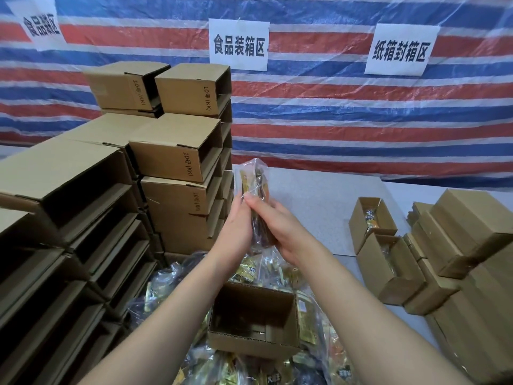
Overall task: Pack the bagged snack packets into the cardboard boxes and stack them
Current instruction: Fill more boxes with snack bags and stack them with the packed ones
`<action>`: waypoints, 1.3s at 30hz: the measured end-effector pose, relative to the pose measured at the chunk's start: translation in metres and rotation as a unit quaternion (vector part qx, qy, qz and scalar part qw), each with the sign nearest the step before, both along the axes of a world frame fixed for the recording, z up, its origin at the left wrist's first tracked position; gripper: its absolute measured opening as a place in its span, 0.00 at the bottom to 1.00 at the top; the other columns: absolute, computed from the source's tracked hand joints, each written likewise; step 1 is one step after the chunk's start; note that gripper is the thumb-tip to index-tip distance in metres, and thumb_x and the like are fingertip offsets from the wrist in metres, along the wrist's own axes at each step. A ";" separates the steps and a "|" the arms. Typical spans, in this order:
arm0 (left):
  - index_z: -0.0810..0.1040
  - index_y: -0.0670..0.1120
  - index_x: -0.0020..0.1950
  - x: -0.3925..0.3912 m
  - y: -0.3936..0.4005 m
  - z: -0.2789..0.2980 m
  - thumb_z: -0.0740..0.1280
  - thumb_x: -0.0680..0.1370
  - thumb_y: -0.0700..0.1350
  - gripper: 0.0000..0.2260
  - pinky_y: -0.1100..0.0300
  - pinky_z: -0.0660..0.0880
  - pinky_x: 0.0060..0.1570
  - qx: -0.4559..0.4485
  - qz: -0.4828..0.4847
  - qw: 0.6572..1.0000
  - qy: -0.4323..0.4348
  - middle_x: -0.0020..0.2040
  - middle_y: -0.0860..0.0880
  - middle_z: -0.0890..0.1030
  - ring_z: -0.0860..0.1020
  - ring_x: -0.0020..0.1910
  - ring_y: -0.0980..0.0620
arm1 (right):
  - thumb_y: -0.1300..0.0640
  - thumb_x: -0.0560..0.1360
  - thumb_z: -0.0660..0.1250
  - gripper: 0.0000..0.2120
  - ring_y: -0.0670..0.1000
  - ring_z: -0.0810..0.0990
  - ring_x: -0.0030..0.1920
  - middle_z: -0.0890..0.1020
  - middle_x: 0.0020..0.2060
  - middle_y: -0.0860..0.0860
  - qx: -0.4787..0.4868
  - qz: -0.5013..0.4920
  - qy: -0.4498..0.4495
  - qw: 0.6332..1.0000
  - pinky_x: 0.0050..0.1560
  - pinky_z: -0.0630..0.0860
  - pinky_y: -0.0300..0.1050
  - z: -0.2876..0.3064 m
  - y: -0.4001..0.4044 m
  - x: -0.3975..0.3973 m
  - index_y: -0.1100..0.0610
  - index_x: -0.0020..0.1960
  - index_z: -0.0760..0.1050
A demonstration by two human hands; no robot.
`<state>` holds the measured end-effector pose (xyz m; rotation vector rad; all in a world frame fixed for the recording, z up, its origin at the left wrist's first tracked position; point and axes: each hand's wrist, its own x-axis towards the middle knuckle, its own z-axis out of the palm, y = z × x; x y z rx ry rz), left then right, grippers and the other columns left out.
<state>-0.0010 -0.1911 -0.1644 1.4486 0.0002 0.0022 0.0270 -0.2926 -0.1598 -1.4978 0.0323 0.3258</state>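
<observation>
Pressing between left hand (236, 218) and right hand (280, 229), snack bag (254, 179) stands upright; long axis vertical.

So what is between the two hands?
In the head view, a clear bag of snack packets stands upright, pressed between the left hand and the right hand, above the open box.

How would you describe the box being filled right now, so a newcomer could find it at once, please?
Start at the heap of bagged snack packets nearest the camera, between the tall wall of boxes and the lower boxes on the right. The open box sits on that heap, below the hands. Unlike its neighbours, it stands alone, mouth upward.
</observation>
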 end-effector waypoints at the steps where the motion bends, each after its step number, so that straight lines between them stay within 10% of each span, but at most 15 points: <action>1: 0.69 0.55 0.74 -0.001 -0.002 0.000 0.51 0.86 0.54 0.18 0.48 0.74 0.67 0.006 -0.004 1.000 -0.004 0.64 0.48 0.80 0.79 0.63 0.52 | 0.39 0.71 0.72 0.27 0.52 0.85 0.52 0.85 0.52 0.52 -0.006 0.006 0.004 1.000 0.45 0.80 0.46 0.000 -0.004 0.000 0.52 0.64 0.76; 5: 0.75 0.50 0.69 -0.004 -0.009 0.000 0.46 0.87 0.51 0.20 0.65 0.78 0.55 -0.009 -0.069 0.998 0.009 0.57 0.51 0.84 0.81 0.56 0.61 | 0.39 0.68 0.74 0.25 0.53 0.85 0.53 0.86 0.50 0.53 -0.001 0.020 0.022 1.000 0.55 0.80 0.51 -0.004 -0.017 -0.003 0.52 0.59 0.79; 10: 0.70 0.59 0.71 -0.012 0.004 -0.008 0.45 0.87 0.49 0.19 0.76 0.69 0.57 0.084 -0.154 0.984 -0.009 0.66 0.63 0.77 0.72 0.64 0.70 | 0.42 0.64 0.75 0.30 0.53 0.86 0.48 0.85 0.48 0.53 0.028 -0.010 0.013 0.999 0.44 0.81 0.45 -0.024 -0.028 -0.015 0.56 0.61 0.77; 14: 0.68 0.52 0.75 -0.012 0.047 -0.056 0.54 0.86 0.48 0.18 0.62 0.63 0.69 0.271 -0.113 0.955 0.023 0.72 0.55 0.72 0.68 0.71 0.58 | 0.42 0.64 0.75 0.18 0.58 0.86 0.48 0.85 0.45 0.57 0.071 0.054 -0.005 0.996 0.45 0.82 0.49 -0.037 -0.049 -0.024 0.54 0.47 0.84; 19: 0.73 0.53 0.70 -0.029 0.090 -0.124 0.61 0.84 0.51 0.15 0.70 0.66 0.59 0.330 -0.158 0.925 0.099 0.65 0.56 0.75 0.72 0.64 0.59 | 0.42 0.66 0.73 0.31 0.62 0.84 0.54 0.84 0.51 0.63 -0.025 0.156 -0.027 0.987 0.52 0.81 0.54 -0.045 -0.057 -0.037 0.64 0.60 0.76; 25: 0.78 0.50 0.56 -0.027 0.088 -0.156 0.58 0.85 0.47 0.09 0.60 0.72 0.60 0.306 -0.120 0.939 0.101 0.55 0.51 0.81 0.77 0.57 0.53 | 0.49 0.72 0.72 0.10 0.44 0.78 0.43 0.80 0.42 0.45 -0.299 0.321 -0.067 0.896 0.50 0.77 0.46 -0.067 -0.038 -0.048 0.51 0.50 0.75; 32: 0.77 0.56 0.52 -0.029 0.083 -0.163 0.57 0.85 0.48 0.10 0.71 0.71 0.44 0.267 -0.121 0.952 0.089 0.47 0.52 0.81 0.76 0.43 0.65 | 0.41 0.69 0.66 0.16 0.52 0.79 0.47 0.80 0.47 0.47 -0.530 0.412 -0.030 0.740 0.48 0.78 0.48 -0.113 -0.009 -0.042 0.48 0.53 0.72; 39: 0.77 0.56 0.52 -0.031 0.077 -0.175 0.57 0.85 0.49 0.10 0.74 0.68 0.41 0.255 -0.082 0.959 0.093 0.48 0.53 0.79 0.75 0.47 0.60 | 0.50 0.73 0.72 0.26 0.55 0.78 0.60 0.79 0.62 0.53 -0.541 0.384 0.060 0.746 0.61 0.76 0.50 -0.167 0.006 -0.040 0.55 0.69 0.71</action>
